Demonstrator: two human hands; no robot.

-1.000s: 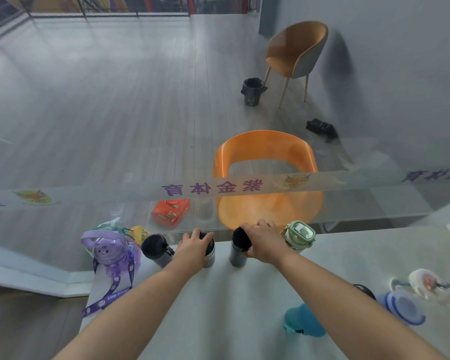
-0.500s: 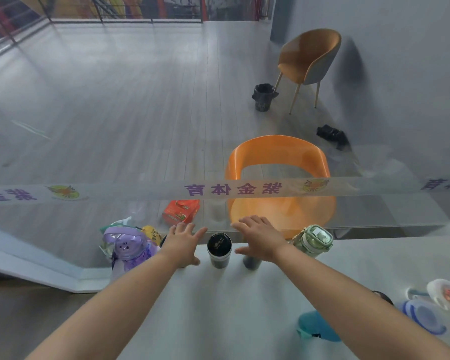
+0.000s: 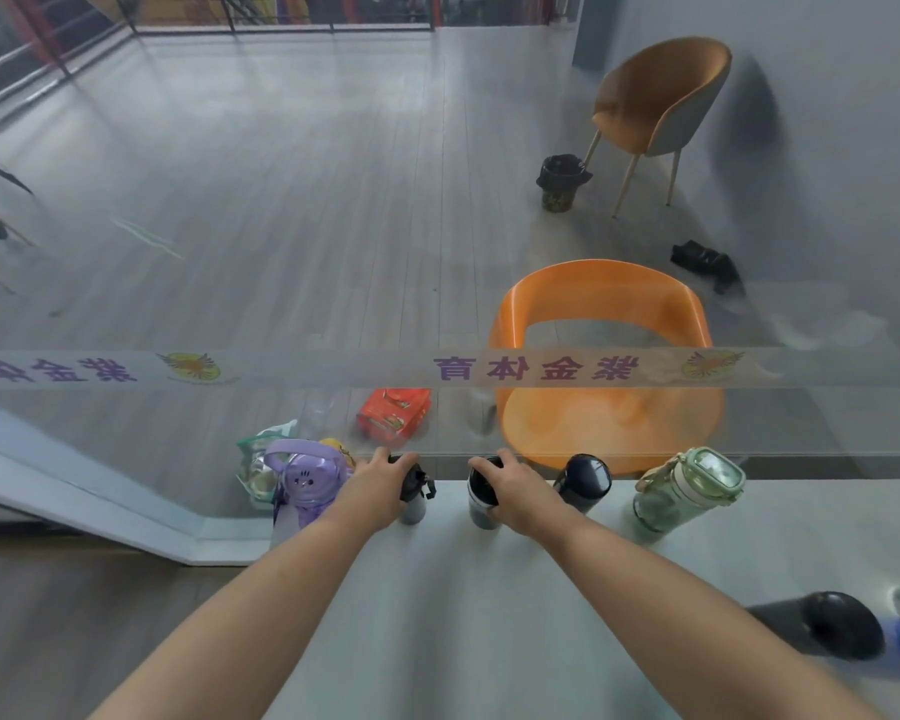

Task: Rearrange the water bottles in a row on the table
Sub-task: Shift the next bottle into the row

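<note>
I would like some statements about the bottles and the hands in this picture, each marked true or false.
1. The left hand grips a grey bottle with a black flip cap. True.
2. The right hand holds the pale green square-lidded bottle. False: it holds a dark tumbler with a black lid; the green bottle stands free further right.
3. A dark navy cylindrical flask stands between the right hand's tumbler and the green bottle. True.
4. The purple bottle with a handle lies on its side in the middle of the white table. False: it stands upright at the table's far left corner.
5. Both hands are at the table's far edge, by the glass. True.
</note>
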